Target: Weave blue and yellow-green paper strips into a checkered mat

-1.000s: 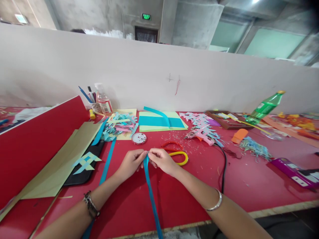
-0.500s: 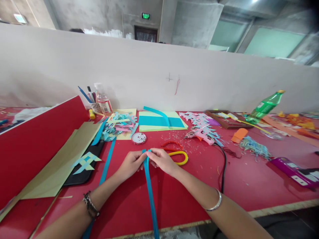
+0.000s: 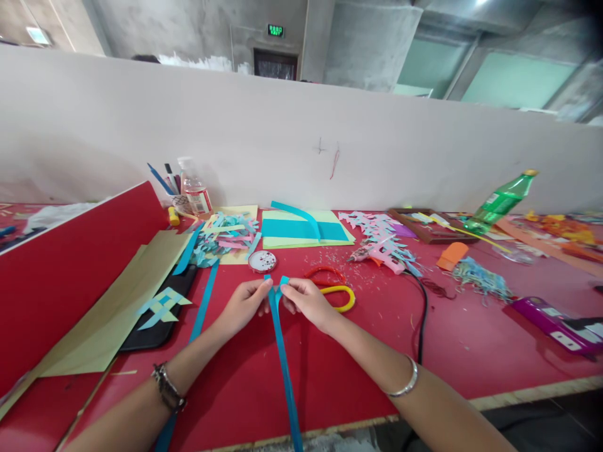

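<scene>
A long blue paper strip hangs from both hands down past the table's front edge. Its top end is split into two tabs that lean apart in a V. My left hand pinches the left tab between thumb and fingers. On the other side, my right hand pinches the right tab. Just beyond my right hand lie scissors with a yellow handle and a red handle; their blades are hidden. Another blue strip runs along the table left of my left hand.
A woven paper piece rests on a black tray at left. Behind stand a heap of paper scraps, a round lid and a pink glue gun with a black cord. A green bottle and a purple power strip are at right.
My hands have moved slightly apart, and the two tabs at the strip's top have spread wider, with the split between them reaching lower.
</scene>
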{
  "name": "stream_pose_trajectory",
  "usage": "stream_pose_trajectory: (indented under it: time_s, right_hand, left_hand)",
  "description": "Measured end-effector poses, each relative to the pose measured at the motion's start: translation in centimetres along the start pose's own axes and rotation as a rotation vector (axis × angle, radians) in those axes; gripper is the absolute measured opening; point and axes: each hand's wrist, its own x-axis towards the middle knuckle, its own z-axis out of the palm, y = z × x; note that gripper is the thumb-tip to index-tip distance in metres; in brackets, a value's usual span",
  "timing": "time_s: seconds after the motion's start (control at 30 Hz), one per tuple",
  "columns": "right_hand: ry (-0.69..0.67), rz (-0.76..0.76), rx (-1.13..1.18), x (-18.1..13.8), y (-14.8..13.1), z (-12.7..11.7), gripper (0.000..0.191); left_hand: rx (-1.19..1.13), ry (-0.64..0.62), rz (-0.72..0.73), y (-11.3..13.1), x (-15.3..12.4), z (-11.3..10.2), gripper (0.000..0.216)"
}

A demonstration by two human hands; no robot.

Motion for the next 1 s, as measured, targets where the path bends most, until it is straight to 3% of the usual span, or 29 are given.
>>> stream_pose_trajectory:
  time_s: [0.13,0.23,0.4,0.53,0.67,0.77,1.0]
  right_hand:
    - [0.093,0.021,0.029,0.12,0.03,-0.03,0.036]
    - [0.063,0.097,0.04,0.04,-0.08,0.06,0.035]
    - [-0.013,0.1,0.026,-0.13,-0.08,0.16,0.035]
    - [0.01,0.054,-0.01,-0.06,0.03,0.05,0.037]
    - [0.102,0.052,0.02,0.12,0.11,0.02,0.036]
    - [0.083,0.058,0.028,0.13,0.07,0.12,0.036]
    - [-0.035,0.028,-0.025,-0.16,-0.11,0.05,0.034]
  left_hand:
    - [0.028,-0.124,0.061,-0.23,-0.02,0.25,0.041]
    - [0.037,-0.139,0.084,-0.53,-0.04,0.42,0.045]
    - [0.072,-0.065,0.096,-0.48,-0.09,0.3,0.046]
    - [0.082,0.056,0.086,-0.2,-0.06,0.14,0.044]
    - [0.086,-0.088,0.084,0.06,-0.11,0.27,0.043]
    - [0.083,-0.146,0.1,0.03,-0.14,0.42,0.043]
    - [0.093,0.023,0.097,-0.32,-0.13,0.18,0.042]
